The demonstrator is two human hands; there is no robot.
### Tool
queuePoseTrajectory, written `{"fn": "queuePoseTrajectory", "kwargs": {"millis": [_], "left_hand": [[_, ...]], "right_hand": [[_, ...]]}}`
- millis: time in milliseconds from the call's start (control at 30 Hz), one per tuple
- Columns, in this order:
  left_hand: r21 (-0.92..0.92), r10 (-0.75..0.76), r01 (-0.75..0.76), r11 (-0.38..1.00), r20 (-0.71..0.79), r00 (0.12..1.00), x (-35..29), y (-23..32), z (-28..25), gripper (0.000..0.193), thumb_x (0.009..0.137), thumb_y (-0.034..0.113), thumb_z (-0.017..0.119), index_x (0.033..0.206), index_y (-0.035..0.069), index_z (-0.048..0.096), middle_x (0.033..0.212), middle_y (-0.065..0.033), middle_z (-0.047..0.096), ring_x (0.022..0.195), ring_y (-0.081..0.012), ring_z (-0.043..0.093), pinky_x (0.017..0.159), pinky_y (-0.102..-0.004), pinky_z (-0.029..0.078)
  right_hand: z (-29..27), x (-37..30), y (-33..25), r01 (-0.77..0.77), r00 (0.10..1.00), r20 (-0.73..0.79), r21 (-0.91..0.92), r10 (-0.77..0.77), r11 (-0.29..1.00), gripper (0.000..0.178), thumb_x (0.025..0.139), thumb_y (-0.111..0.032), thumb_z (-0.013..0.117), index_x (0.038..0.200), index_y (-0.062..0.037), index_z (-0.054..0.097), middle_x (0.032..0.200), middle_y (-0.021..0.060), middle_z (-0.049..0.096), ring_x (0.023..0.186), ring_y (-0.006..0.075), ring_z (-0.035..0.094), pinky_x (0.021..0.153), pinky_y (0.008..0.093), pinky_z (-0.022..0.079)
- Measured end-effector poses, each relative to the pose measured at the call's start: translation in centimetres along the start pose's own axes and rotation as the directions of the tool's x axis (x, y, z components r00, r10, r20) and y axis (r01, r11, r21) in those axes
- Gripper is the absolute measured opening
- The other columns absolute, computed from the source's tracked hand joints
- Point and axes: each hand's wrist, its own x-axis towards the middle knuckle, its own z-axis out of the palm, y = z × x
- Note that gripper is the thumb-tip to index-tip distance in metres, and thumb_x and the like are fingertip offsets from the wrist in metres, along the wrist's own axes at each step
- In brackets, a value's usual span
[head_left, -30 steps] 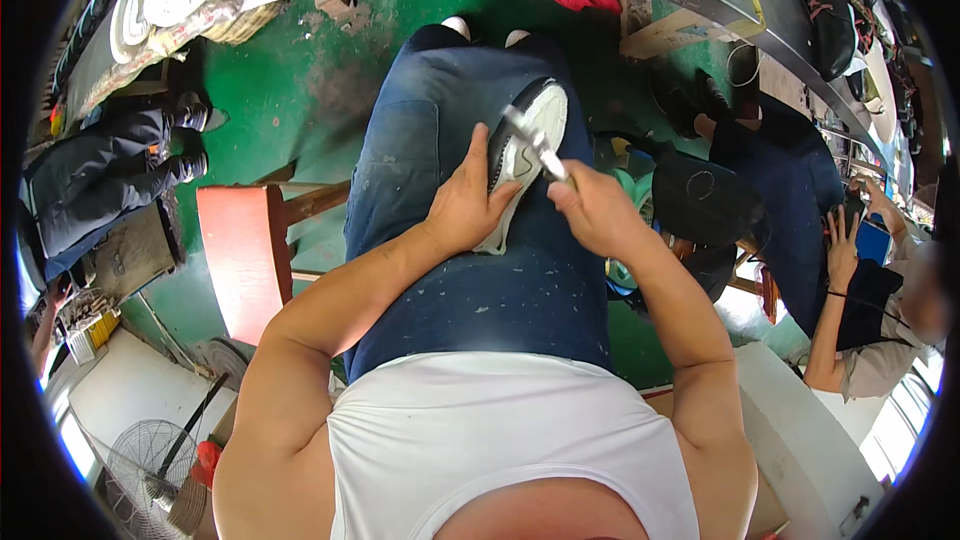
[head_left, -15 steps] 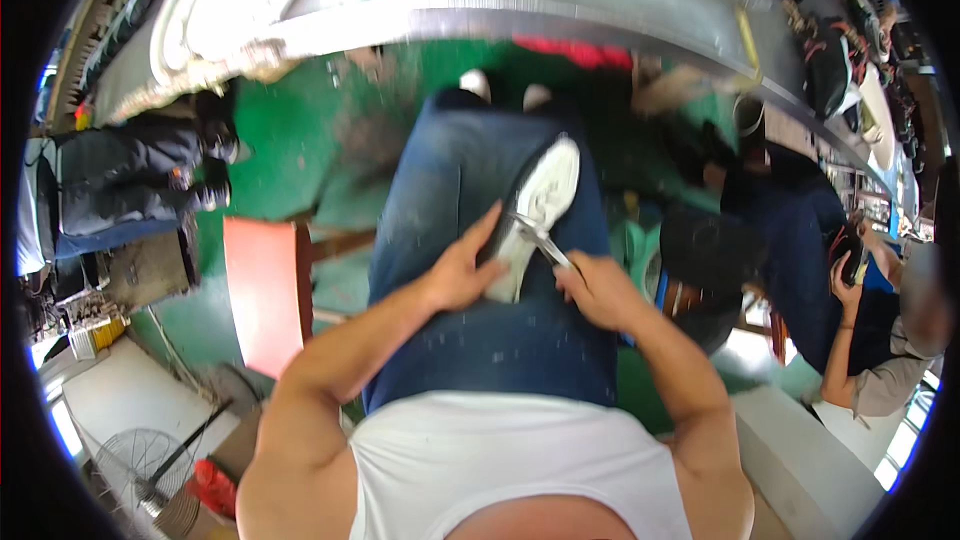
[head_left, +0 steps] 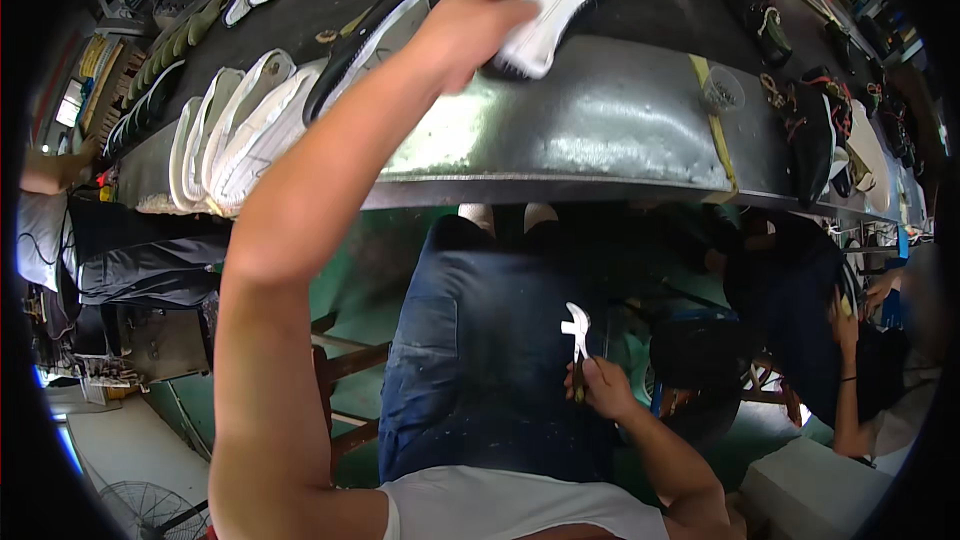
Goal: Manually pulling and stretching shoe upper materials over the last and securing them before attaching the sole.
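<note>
My left hand [head_left: 470,32] is stretched far forward over the metal bench [head_left: 590,125], closed on one end of a shoe [head_left: 570,2]. The shoe is dark at its edge, with its white underside turned up and a curved line drawn on it. Low above my lap, my right hand [head_left: 605,390] grips a pair of lasting pliers [head_left: 580,335], their curved silver head with its square lug pointing away from me. My right fingers wrap the handle, hiding part of it.
White insole-like pieces [head_left: 230,130] stand in a row at the bench's left, beside a dark-edged shoe [head_left: 365,55]. A clear cup [head_left: 722,90] and dark shoes [head_left: 815,140] are on the right. Another person's arm [head_left: 848,380] shows at far right. A fan [head_left: 150,510] stands lower left.
The shoe has left my lap, carried forward in my left hand over the bench. My right hand with the pliers has come away from it, nearer my body. The view has tilted up.
</note>
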Motion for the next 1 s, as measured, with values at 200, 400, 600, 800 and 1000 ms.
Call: {"fn": "queuePoseTrajectory", "kwargs": {"millis": [200,400,600,800,1000], "left_hand": [[0.904,0.267,-0.329,-0.273,0.4,0.877,13.2,-6.0,0.4,0.054,0.089,0.017,0.057,0.142,0.006,0.053,0.127,-0.0236,0.064,0.121,-0.0377,0.06,0.104,-0.0454,0.046],[0.995,0.071,-0.09,0.049,0.086,0.994,11.9,-2.2,-10.2,0.071,0.09,0.043,0.065,0.149,0.011,0.043,0.135,-0.0211,0.06,0.123,-0.0365,0.059,0.105,-0.0432,0.047],[0.599,-0.438,0.398,0.695,-0.085,0.895,6.5,-2.2,-16.2,0.072,0.087,0.03,0.076,0.149,0.01,0.045,0.124,-0.0111,0.065,0.108,-0.0206,0.064,0.094,-0.0384,0.051],[-0.067,-0.027,0.035,0.997,0.118,0.993,-9.0,3.5,-7.8,0.071,0.087,0.012,0.072,0.151,0.008,0.042,0.117,-0.0045,0.066,0.1,-0.0129,0.065,0.089,-0.028,0.054],[-0.292,-0.144,0.171,0.941,0.109,0.984,-28.9,-6.8,3.0,0.082,0.081,-0.002,0.074,0.154,0.008,0.036,0.133,-0.0034,0.053,0.116,-0.0122,0.055,0.102,-0.0294,0.044]], "right_hand": [[-1.0,1.0,-0.1,-0.018,1.0,0.026,0.127,0.015,0.992,0.05,0.109,-0.039,0.036,0.112,0.0056,0.059,0.092,0.012,0.069,0.078,0.0179,0.069,0.07,0.0304,0.054],[-1.4,0.7,-1.4,-0.024,1.0,-0.005,0.147,0.025,0.989,0.053,0.109,-0.042,0.037,0.114,0.0069,0.057,0.094,0.0147,0.068,0.078,0.021,0.068,0.072,0.0325,0.054],[-1.2,1.0,-0.5,-0.054,0.998,0.036,0.17,0.049,0.984,0.053,0.108,-0.042,0.038,0.114,0.007,0.056,0.093,0.0151,0.068,0.078,0.0213,0.068,0.071,0.0329,0.054],[0.9,-1.0,-1.1,0.057,0.998,-0.021,-0.073,-0.059,0.996,0.04,0.106,-0.033,0.048,0.117,0.0043,0.057,0.092,0.0089,0.068,0.078,0.0149,0.066,0.071,0.0289,0.052],[4.4,-4.7,-6.3,0.285,0.955,0.03,-0.36,-0.294,0.888,0.032,0.098,-0.021,0.06,0.124,-0.0025,0.058,0.089,0.0054,0.065,0.079,0.0162,0.063,0.074,0.0319,0.051]]}}
